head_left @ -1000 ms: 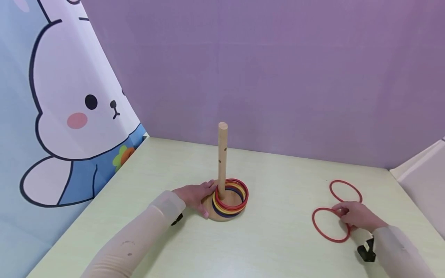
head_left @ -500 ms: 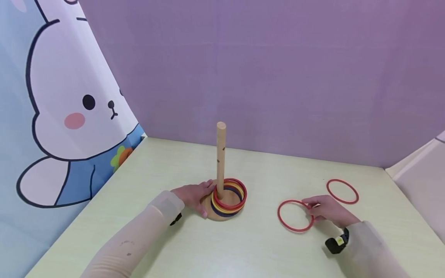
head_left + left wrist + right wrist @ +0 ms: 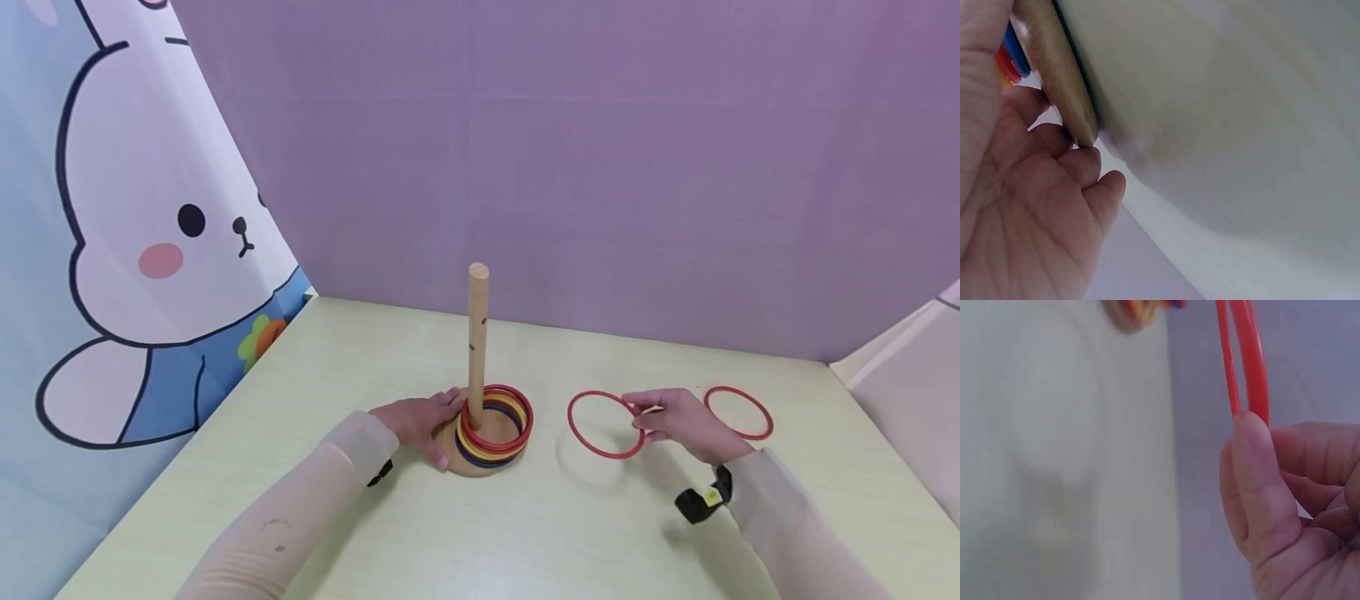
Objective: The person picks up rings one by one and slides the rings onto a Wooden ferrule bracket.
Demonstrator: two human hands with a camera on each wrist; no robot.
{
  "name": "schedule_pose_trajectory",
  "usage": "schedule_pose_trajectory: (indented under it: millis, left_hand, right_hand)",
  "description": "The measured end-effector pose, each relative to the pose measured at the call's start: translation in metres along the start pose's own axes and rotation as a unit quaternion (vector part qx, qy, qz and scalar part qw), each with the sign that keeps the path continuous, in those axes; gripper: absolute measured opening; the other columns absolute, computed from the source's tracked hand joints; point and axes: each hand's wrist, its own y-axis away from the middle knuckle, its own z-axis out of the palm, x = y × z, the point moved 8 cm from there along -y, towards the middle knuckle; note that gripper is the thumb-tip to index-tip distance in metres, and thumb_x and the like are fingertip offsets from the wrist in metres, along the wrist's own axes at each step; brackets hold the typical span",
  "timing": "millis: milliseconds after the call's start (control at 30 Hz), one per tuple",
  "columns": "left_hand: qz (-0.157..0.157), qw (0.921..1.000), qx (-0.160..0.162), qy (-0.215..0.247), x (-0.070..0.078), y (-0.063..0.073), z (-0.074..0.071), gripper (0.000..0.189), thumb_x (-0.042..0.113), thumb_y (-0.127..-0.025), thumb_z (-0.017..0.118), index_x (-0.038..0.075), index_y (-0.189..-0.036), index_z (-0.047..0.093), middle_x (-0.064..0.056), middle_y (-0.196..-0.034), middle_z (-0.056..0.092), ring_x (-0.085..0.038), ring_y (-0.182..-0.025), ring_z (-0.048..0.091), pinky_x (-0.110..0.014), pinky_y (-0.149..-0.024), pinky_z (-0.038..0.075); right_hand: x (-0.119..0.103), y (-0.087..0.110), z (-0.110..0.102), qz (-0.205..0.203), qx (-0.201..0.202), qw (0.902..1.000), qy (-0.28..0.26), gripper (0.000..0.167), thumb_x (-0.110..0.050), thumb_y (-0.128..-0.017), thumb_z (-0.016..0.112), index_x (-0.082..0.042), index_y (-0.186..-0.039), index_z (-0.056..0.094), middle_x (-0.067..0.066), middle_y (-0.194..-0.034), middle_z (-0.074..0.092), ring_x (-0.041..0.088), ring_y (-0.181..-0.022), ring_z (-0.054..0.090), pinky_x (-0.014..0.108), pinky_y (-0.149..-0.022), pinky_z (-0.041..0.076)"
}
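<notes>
A wooden peg (image 3: 477,342) stands upright on a round wooden base (image 3: 1057,75), with several red, yellow and blue rings (image 3: 495,449) stacked around its foot. At the left rim of that base, my left hand (image 3: 418,421) holds on, its fingers against the edge in the left wrist view. My right hand (image 3: 678,421) pinches a red ring (image 3: 1254,359) between thumb and fingers. This ring is raised over the table to the right of the stack and casts a shadow below. Behind the right hand, a second red ring (image 3: 726,388) lies flat on the table.
The pale table (image 3: 555,533) ends at a purple backdrop (image 3: 600,183). A curtain with a cartoon rabbit (image 3: 165,208) hangs along the left, and a whitish panel (image 3: 907,383) borders the right side.
My right hand has carried the red ring leftward across the table toward the peg and lifted it. The left hand stays at the base.
</notes>
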Motion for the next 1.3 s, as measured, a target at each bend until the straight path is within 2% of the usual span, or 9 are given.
schedule_pose_trajectory:
  millis: [200,333,433,533,700,900,1100,1300]
  left_hand:
    - [0.007,1.0000,-0.002,0.000,0.001,0.000,0.001,0.102,0.040,-0.075,0.080,0.016,-0.154,0.021,-0.007,-0.160,0.014,-0.030,-0.141,0.027,-0.046,-0.110,0.030]
    - [0.004,1.0000,-0.002,-0.003,0.000,0.000,0.001,0.101,0.040,-0.075,0.080,0.016,-0.154,0.021,-0.007,-0.160,0.015,-0.029,-0.141,0.027,-0.046,-0.110,0.030]
    - [0.002,1.0000,-0.001,-0.001,0.000,0.000,0.000,0.101,0.039,-0.075,0.080,0.015,-0.154,0.022,-0.007,-0.159,0.015,-0.030,-0.141,0.027,-0.047,-0.109,0.030]
    - [-0.001,1.0000,-0.003,-0.001,0.000,0.001,-0.001,0.102,0.039,-0.075,0.080,0.016,-0.154,0.021,-0.006,-0.160,0.015,-0.029,-0.141,0.027,-0.046,-0.110,0.030]
    - [-0.010,0.9999,-0.005,-0.006,0.000,0.001,-0.002,0.101,0.040,-0.075,0.080,0.017,-0.154,0.021,-0.005,-0.160,0.014,-0.028,-0.142,0.025,-0.046,-0.110,0.029]
    - [-0.015,0.9999,-0.004,-0.001,0.000,0.001,-0.003,0.100,0.040,-0.075,0.079,0.018,-0.154,0.022,-0.004,-0.160,0.014,-0.028,-0.141,0.026,-0.047,-0.110,0.029]
    - [-0.010,0.9999,-0.005,-0.003,0.004,0.002,-0.004,0.100,0.039,-0.075,0.080,0.016,-0.154,0.023,-0.006,-0.160,0.015,-0.029,-0.141,0.027,-0.047,-0.110,0.029]
    - [-0.011,0.9999,-0.009,-0.002,0.002,0.001,-0.001,0.100,0.039,-0.075,0.079,0.016,-0.154,0.023,-0.005,-0.160,0.014,-0.029,-0.141,0.026,-0.045,-0.111,0.028]
  right_hand:
    - [-0.046,-0.010,0.005,-0.028,-0.007,0.9992,0.030,0.045,0.001,-0.090,0.058,0.013,-0.133,0.047,0.013,-0.100,0.059,0.018,-0.082,0.064,0.033,-0.075,0.056]
    - [-0.074,-0.015,0.008,-0.047,-0.010,0.9979,0.043,0.045,0.002,-0.090,0.058,0.013,-0.133,0.048,0.017,-0.104,0.059,0.017,-0.082,0.065,0.034,-0.075,0.056]
    - [-0.088,-0.018,0.009,-0.055,-0.010,0.9973,0.047,0.043,0.002,-0.090,0.057,0.011,-0.132,0.050,0.022,-0.117,0.058,0.018,-0.083,0.066,0.034,-0.076,0.056]
    - [-0.099,-0.020,0.009,-0.060,-0.009,0.9969,0.051,0.043,0.002,-0.090,0.057,0.010,-0.131,0.051,0.024,-0.122,0.056,0.020,-0.082,0.067,0.034,-0.077,0.056]
    - [-0.113,-0.020,0.010,-0.064,-0.002,0.9962,0.060,0.043,0.001,-0.091,0.056,0.008,-0.134,0.050,0.022,-0.112,0.058,0.021,-0.080,0.068,0.034,-0.078,0.056]
    - [-0.126,-0.017,0.004,-0.069,0.020,0.9966,0.041,0.043,0.000,-0.091,0.058,0.006,-0.133,0.053,0.018,-0.111,0.062,0.019,-0.081,0.067,0.033,-0.078,0.056]
    - [-0.142,-0.004,-0.008,-0.084,0.046,0.9953,0.015,0.043,-0.002,-0.091,0.058,0.008,-0.132,0.052,0.012,-0.111,0.065,0.013,-0.087,0.065,0.030,-0.078,0.055]
    - [-0.155,0.011,-0.008,-0.099,0.087,0.9891,-0.067,0.045,-0.003,-0.093,0.059,0.008,-0.135,0.049,0.001,-0.106,0.066,0.014,-0.089,0.065,0.028,-0.079,0.055]
